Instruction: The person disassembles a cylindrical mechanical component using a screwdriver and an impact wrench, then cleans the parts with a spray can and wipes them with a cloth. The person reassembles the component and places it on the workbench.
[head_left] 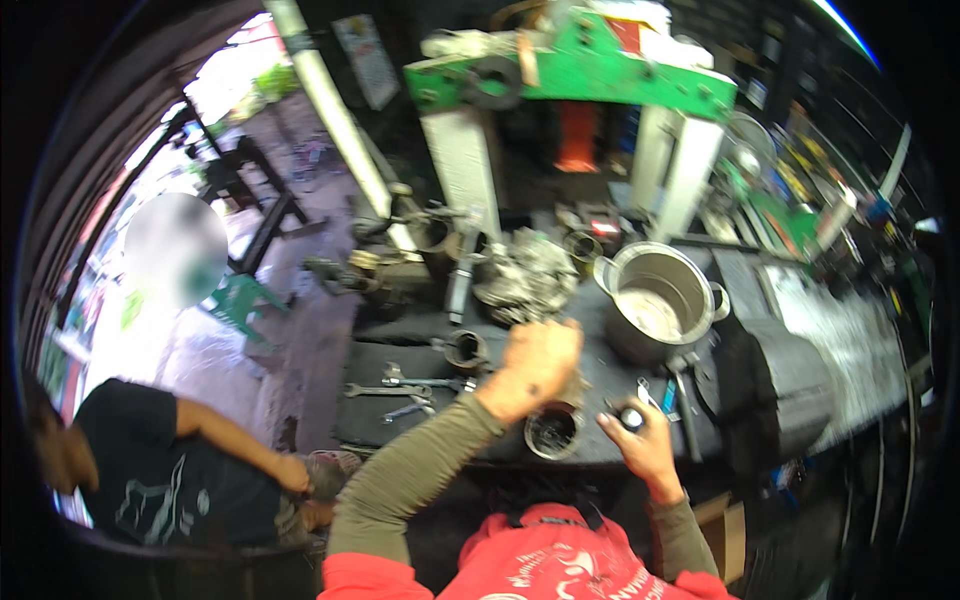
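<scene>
Over the work table, my left hand (538, 365) is closed, knuckles up, on a round hollow metal cylinder (553, 430); its fingers are partly hidden. The cylinder's open end faces me and looks dark inside. To its right, my right hand (648, 440) is wrapped round a tool with a rounded black handle end (631, 417); the rest of that tool is hidden. A second, smaller metal ring-shaped part (465, 349) stands left of my left hand. Beyond my left hand lies a crumpled grey rag (530, 277).
A two-handled metal pot (660, 295) stands right of the rag. Several wrenches (390, 391) lie at the left, and a hammer (686, 405) lies near my right hand. A green-beamed press frame (570, 75) rises behind. Another person (180, 465) is at the left.
</scene>
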